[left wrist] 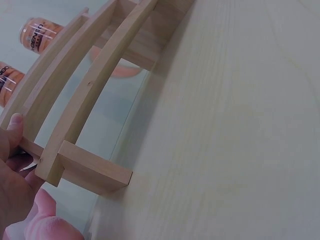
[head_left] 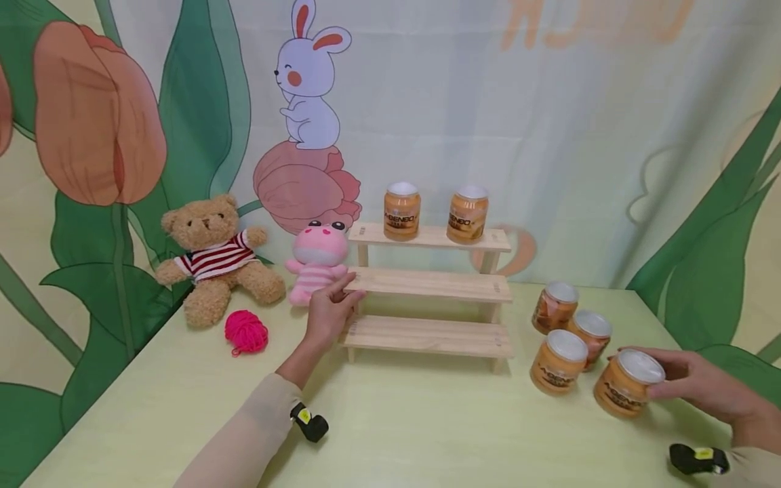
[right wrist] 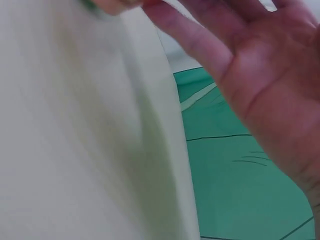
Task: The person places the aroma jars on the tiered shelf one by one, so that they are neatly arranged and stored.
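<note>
A three-tier wooden shelf stands on the table. My left hand grips the left end of its middle tier; in the left wrist view that hand has fingers around the wood. On the top tier stand two orange jars with pale lids, the left jar and the right jar. At the right, my right hand holds a similar jar from its right side, thumb in front. Most of that jar is out of the right wrist view, where the palm shows.
Three more jars cluster right of the shelf: a rear jar, a middle jar and a front jar. Left of the shelf are a pink plush toy, a teddy bear and a pink yarn ball. A printed curtain hangs behind.
</note>
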Motion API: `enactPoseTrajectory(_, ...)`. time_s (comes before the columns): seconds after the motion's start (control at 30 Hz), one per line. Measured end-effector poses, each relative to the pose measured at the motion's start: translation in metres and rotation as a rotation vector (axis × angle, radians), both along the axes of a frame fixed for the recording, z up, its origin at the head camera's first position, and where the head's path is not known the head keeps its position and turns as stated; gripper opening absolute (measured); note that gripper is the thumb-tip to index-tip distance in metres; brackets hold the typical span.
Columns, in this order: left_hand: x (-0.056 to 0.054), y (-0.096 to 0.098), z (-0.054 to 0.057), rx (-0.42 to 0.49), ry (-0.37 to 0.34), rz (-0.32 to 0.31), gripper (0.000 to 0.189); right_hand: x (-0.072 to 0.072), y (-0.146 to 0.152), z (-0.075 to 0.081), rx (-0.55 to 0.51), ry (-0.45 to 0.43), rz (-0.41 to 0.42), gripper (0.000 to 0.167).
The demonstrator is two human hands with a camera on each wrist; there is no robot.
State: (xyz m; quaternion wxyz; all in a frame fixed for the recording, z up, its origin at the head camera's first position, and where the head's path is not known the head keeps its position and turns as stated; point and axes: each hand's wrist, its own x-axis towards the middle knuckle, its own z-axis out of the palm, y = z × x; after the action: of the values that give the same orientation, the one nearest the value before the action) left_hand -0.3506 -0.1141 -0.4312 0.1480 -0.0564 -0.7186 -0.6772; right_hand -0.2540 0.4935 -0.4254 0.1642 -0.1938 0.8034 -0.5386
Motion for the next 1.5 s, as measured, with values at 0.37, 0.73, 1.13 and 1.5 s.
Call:
enactPoseTrajectory(0.37, 0.001, 0.0, 0.001, 0.009, 0.006, 0.008, 0.045, 0.009, -0.01, 0.03, 0.004, 0.324, -0.177, 0.069)
enactPoseTrajectory(0.73, 0.0, -0.001, 0.0, 0.006, 0.01, 0.005, 0.046, 0.001, -0.08, 0.068, -0.076, 0.466, -0.151, 0.067)
enactPoseTrajectory(1.13, -0.002, 0.003, -0.001, 0.022, 0.03, -0.009, 0.044, -0.009, -0.193, 0.082, -0.011, 0.441, -0.153, 0.047)
enactPoseTrajectory(1.5, -0.001, -0.002, 0.0, 0.019, 0.025, 0.004, 0.045, -0.037, -0.29, 0.09, -0.119, 0.32, -0.144, 0.058)
